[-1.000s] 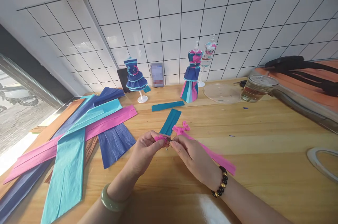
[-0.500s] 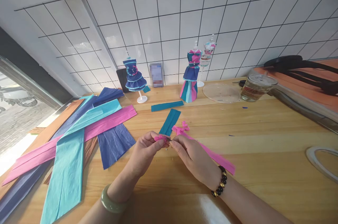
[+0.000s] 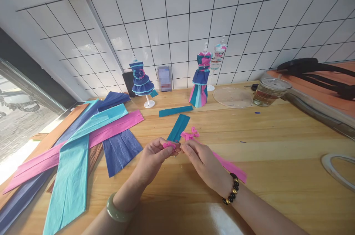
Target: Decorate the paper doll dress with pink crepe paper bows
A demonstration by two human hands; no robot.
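Observation:
My left hand [image 3: 156, 155] pinches a small gathered piece of pink crepe paper [image 3: 168, 145] between thumb and fingers. Just to its right, my right hand [image 3: 198, 157] is closed in a pinch, its fingertips close to the left ones; what they hold is too small to make out. Behind the hands lie a teal paper strip [image 3: 179, 128] and some pink paper scraps [image 3: 194, 131]. A longer pink strip [image 3: 231, 166] runs out from under the right hand, partly hidden by it.
Overlapping crepe paper strips [image 3: 73, 176] cover the table's left side. At the back stand a mini dress form in blue [image 3: 141, 79], another in a multicoloured dress [image 3: 201, 79] and a third form [image 3: 219, 57]. A lidded cup [image 3: 270, 92] and a white ring [image 3: 337, 170] are on the right.
My right hand has shifted slightly right, away from the pink piece. The small dark tip seen between the hands before no longer shows clearly. My left hand has stayed almost still.

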